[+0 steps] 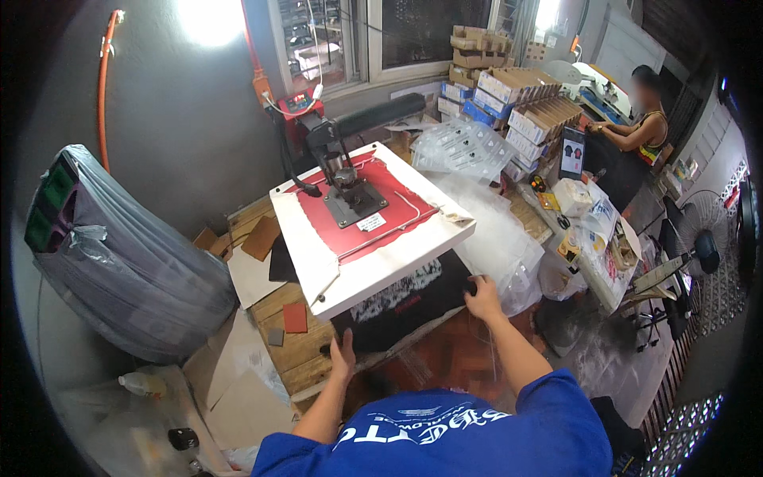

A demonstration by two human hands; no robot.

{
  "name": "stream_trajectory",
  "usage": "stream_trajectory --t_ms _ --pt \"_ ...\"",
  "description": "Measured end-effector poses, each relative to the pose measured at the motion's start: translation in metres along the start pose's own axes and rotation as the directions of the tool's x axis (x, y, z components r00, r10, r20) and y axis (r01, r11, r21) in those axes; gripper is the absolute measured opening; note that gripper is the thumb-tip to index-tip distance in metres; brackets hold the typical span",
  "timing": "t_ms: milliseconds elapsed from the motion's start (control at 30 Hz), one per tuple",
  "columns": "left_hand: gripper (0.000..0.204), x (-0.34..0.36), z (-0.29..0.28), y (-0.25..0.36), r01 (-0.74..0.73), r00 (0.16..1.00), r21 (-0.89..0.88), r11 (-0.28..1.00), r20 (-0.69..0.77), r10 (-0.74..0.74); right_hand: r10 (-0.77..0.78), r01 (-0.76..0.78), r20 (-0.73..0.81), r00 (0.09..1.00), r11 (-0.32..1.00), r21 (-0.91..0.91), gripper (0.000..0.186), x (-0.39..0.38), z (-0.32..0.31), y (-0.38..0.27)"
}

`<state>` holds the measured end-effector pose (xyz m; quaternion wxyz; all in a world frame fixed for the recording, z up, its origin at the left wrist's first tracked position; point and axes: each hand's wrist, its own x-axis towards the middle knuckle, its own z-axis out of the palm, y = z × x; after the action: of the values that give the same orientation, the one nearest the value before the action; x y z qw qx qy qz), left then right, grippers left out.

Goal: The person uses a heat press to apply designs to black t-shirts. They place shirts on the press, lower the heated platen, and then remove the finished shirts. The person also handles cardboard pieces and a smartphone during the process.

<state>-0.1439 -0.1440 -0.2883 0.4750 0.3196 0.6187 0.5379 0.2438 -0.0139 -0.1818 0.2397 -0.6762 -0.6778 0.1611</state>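
Observation:
A heat press with a raised white-framed red top plate [321,222] stands on a wooden bench. Beneath that plate lies black fabric [366,332] bearing a mottled white print. At the fabric's right corner, my right hand [483,296] has its fingers closed on the edge. My left hand [342,358] grips the left front edge, thumb upward, with some fingers hidden. The press's underside and the back of the fabric are hidden by the top plate.
A plastic-covered bundle [143,254] stands left. Stacked cardboard boxes [528,103], translucent sheets [461,151] and a cluttered side table [604,277] lie to the right. A standing fan [691,238] is beyond them, and a co-worker [644,135] stands at another machine at the back right.

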Motion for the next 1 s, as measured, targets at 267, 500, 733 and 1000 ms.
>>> stream_trajectory --t_ms 267,500,733,1000 --pt "0.075 -0.078 -0.001 -0.022 0.677 0.727 -0.459 0.576 0.291 -0.622 0.294 -0.114 0.397 0.870 0.901 -0.418 0.063 0.005 0.018 0.098" --pt "0.057 -0.128 -0.081 0.014 0.475 0.856 -0.292 0.830 0.372 -0.359 0.176 -0.279 0.795 0.581 0.960 -0.009 0.041 0.035 -0.093 0.090" --pt "0.062 -0.139 -0.051 0.227 -0.169 0.910 -0.699 0.694 0.159 0.382 -0.383 -0.178 0.091 0.919 -0.200 0.964 0.041 0.012 -0.200 0.020" --pt "0.056 -0.196 0.149 0.393 0.030 0.315 -0.755 0.655 0.629 0.711 0.101 0.704 -0.737 0.668 -0.407 0.583 0.031 -0.179 -0.452 0.133"
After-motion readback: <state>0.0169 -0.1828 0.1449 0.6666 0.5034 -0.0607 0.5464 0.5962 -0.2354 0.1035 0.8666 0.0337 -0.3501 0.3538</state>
